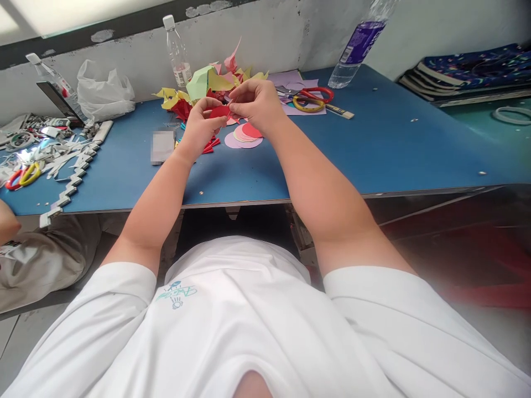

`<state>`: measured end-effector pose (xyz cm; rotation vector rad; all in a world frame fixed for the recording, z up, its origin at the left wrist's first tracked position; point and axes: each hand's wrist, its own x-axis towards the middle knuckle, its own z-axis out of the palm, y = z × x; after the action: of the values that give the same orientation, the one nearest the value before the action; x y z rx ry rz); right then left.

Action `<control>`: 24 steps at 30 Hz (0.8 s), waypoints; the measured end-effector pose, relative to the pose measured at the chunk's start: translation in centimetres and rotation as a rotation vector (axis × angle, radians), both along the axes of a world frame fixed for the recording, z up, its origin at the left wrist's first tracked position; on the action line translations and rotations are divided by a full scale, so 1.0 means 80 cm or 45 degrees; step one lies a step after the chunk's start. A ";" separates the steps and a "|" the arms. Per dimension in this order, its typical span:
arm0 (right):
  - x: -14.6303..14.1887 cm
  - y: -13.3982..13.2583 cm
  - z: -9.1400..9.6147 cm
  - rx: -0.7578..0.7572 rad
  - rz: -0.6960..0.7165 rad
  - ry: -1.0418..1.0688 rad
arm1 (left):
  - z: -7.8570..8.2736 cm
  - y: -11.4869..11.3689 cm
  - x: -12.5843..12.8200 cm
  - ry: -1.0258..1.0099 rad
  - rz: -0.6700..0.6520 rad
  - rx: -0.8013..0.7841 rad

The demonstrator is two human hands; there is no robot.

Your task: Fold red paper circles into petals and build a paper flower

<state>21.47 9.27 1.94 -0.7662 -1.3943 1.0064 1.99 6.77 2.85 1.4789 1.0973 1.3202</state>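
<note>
Between the fingers of my left hand is a red paper piece, held up above the table. My right hand pinches at the right edge of the same piece; whether its fingertips hold anything else is too small to tell. Just below lie overlapping paper circles in pink, lilac and red. Small red paper strips rest under my left hand, partly hidden by it. Behind both hands is a heap of folded coloured paper in yellow, green, red and pink.
Red-and-yellow scissors and a cutter knife lie on purple paper at the right. Plastic bottles stand along the wall. A plastic bag, paper scraps and a folded paper chain occupy the left, near another person's arm.
</note>
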 end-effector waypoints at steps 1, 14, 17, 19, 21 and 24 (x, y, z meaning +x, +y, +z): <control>0.000 0.000 0.000 0.004 -0.006 -0.008 | 0.000 0.000 0.000 0.003 0.001 -0.004; -0.005 -0.010 0.015 -0.225 0.071 0.209 | -0.004 0.020 -0.010 -0.217 -0.114 -0.152; -0.007 -0.012 0.011 -0.228 0.160 0.169 | -0.003 0.020 -0.010 -0.306 -0.126 -0.178; -0.007 -0.012 0.005 -0.197 0.215 0.158 | -0.002 0.018 -0.010 -0.287 -0.123 -0.178; -0.006 -0.009 0.000 -0.150 0.254 0.144 | -0.001 0.017 -0.010 -0.239 -0.111 -0.185; -0.002 -0.002 -0.006 -0.099 0.286 0.132 | 0.002 0.013 -0.008 -0.254 -0.078 -0.212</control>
<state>21.33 9.11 1.44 -0.6131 -1.3786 1.2637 1.38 7.80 3.02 1.2218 0.9993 1.2717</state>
